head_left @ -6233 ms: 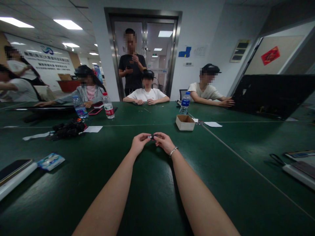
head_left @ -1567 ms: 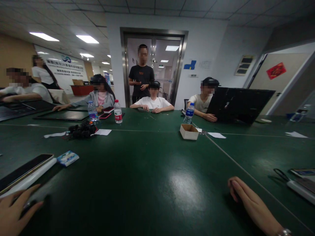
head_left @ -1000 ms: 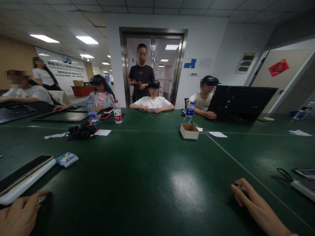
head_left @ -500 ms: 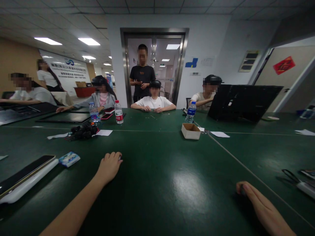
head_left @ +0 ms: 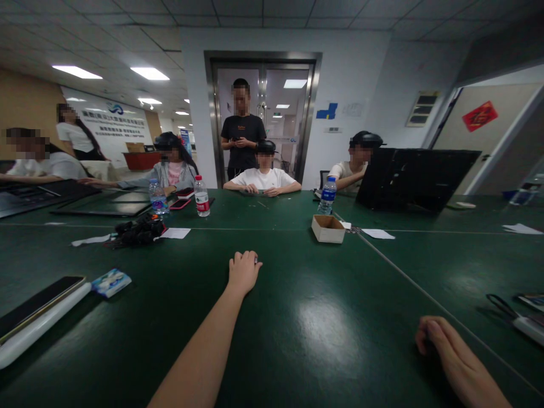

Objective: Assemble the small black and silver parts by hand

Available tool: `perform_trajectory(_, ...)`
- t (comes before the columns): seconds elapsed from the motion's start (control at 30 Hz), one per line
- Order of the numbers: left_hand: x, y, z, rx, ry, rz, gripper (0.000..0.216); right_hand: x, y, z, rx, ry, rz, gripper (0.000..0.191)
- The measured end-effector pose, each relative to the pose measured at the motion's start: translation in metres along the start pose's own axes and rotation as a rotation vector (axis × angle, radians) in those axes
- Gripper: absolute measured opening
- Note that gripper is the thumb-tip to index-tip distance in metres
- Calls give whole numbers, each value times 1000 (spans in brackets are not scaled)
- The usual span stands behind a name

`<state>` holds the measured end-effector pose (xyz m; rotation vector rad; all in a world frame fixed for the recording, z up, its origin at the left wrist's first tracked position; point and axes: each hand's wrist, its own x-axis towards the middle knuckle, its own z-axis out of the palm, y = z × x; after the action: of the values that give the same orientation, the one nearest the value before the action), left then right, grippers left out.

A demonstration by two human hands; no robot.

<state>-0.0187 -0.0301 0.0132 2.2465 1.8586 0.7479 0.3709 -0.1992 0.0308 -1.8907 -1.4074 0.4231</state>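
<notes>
My left hand (head_left: pixel 244 273) rests low over the middle of the green table (head_left: pixel 293 283), its back up and its fingers curled. A small greyish thing (head_left: pixel 255 260) shows at its thumb side, too little of it to name. Over at the right, my right hand (head_left: pixel 444 340) is closed at the near part of the table, thumb pressed on the bent fingers. What it holds, if anything, is hidden. Beyond my hands stands a small open box (head_left: pixel 328 235) with light sides and a brown inside.
A phone (head_left: pixel 38 300) on a white holder and a blue packet (head_left: pixel 111 282) lie at left. Further back are black gear (head_left: pixel 138 229), bottles (head_left: pixel 202 198) and a black monitor (head_left: pixel 416 178). Several people sit across the table; one person (head_left: pixel 243 133) stands behind them.
My left hand has slid right across the table toward the middle, still curled round the small greyish thing. My right hand has shifted slightly right, its fingers curled. The view has turned a little.
</notes>
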Motion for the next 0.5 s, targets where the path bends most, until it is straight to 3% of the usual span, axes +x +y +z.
perform_trajectory(0.3,-9,-4,-13,-7,-31,-16,29,1,8,-8,-25,69,95,45)
perform_trajectory(0.5,-9,-2,-11,24,-46,-18,30,5,17,-9,-131,160,-6,41)
